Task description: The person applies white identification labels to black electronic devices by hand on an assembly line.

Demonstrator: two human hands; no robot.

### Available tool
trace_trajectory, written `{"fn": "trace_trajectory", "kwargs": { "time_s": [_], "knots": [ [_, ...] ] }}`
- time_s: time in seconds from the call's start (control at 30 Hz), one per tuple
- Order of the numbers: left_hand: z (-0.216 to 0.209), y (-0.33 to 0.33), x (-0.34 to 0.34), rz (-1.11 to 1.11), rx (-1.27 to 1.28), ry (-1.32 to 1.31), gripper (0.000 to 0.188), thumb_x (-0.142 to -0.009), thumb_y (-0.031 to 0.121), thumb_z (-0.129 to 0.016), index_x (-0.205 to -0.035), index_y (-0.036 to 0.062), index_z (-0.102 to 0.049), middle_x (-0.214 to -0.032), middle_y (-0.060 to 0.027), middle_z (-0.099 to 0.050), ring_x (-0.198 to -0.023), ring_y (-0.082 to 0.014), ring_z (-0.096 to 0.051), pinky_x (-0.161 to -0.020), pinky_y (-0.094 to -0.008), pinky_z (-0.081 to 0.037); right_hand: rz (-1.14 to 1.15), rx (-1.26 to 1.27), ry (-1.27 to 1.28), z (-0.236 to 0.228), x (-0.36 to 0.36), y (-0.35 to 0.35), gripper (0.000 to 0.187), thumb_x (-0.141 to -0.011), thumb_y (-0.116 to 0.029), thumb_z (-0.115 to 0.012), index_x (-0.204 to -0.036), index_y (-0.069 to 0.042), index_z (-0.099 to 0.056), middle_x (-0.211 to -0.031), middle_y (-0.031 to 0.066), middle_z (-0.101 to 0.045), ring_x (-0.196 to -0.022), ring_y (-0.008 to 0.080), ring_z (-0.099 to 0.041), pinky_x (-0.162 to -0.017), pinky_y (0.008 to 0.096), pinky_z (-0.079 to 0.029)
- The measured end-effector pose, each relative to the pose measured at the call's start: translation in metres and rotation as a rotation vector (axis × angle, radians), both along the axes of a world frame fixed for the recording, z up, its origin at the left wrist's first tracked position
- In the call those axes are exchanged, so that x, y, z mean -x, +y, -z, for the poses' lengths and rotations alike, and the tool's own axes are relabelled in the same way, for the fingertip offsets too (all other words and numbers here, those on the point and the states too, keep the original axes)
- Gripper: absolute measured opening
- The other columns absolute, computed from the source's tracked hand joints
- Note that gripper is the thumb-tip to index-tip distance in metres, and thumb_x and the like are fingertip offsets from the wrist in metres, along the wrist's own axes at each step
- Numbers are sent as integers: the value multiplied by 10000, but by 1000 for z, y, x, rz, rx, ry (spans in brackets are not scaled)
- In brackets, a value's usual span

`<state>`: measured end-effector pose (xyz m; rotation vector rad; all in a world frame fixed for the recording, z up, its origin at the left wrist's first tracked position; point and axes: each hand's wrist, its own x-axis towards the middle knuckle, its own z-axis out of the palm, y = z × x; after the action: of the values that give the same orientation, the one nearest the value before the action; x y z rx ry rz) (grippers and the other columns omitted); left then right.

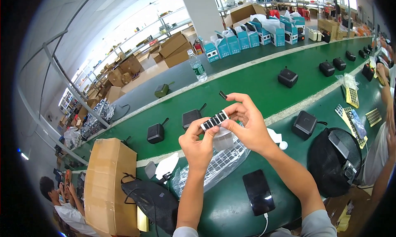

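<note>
My left hand (197, 145) is closed, its thumb and fingers pinching one end of a small white strip (214, 121) that carries several black rectangular pieces. At the other end, my right hand (251, 127) grips the same strip between thumb and fingers, with the index finger raised. Beside that fingertip shows a small black piece (223, 95); whether the finger touches it I cannot tell. Just below the strip sits a translucent plastic box (223, 139), partly covered by my hands. Under my wrists lies a clear plastic bag with a grid pattern (218, 162).
Black boxy devices with straps (155, 133) stand along the green conveyor belt (243, 86). A black phone (258, 191) on a white cable lies near me. A cardboard box (109, 183) and black mesh pouch (150, 202) are left, a black mesh bag (330, 171) right.
</note>
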<state>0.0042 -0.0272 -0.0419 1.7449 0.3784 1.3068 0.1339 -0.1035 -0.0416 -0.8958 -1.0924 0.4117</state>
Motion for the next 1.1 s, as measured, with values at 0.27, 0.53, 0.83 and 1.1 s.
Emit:
{"fn": "trace_trajectory", "kwargs": {
  "time_s": [0.27,0.53,0.83,1.1],
  "knots": [
    [4,-3,2,25,45,-66,150,-819,31,-752,-933,-52,-701,-764,-15,-666,-682,-46,-566,-592,-187,-444,-127,-72,212,8,7,2,481,-837,38,-677,-1229,-27,-407,-800,0,-509,-754,67,-527,-698,213,-440],
    [0,-10,-7,13,80,-77,116,-843,39,-715,-903,-58,-702,-753,-4,-651,-659,-31,-532,-540,-194,-416,-173,-79,312,10,6,4,529,-818,93,-647,-1252,-42,-377,-852,22,-534,-820,82,-547,-742,225,-457],
    [-2,5,-7,-214,-668,-54,213,-677,-94,-705,-857,19,-719,-804,-97,-689,-669,-199,-659,-590,-262,-519,-147,-224,185,18,-4,11,562,-819,89,-667,-1282,-47,-378,-918,86,-614,-953,168,-588,-858,293,-485],
    [-11,6,-2,-374,-1093,-87,224,-621,-58,-716,-837,0,-710,-810,-103,-682,-732,-229,-673,-595,-300,-544,-70,-244,56,21,-5,12,521,-809,121,-641,-1243,-41,-404,-950,125,-668,-1007,220,-619,-897,352,-495]
  ]
}}
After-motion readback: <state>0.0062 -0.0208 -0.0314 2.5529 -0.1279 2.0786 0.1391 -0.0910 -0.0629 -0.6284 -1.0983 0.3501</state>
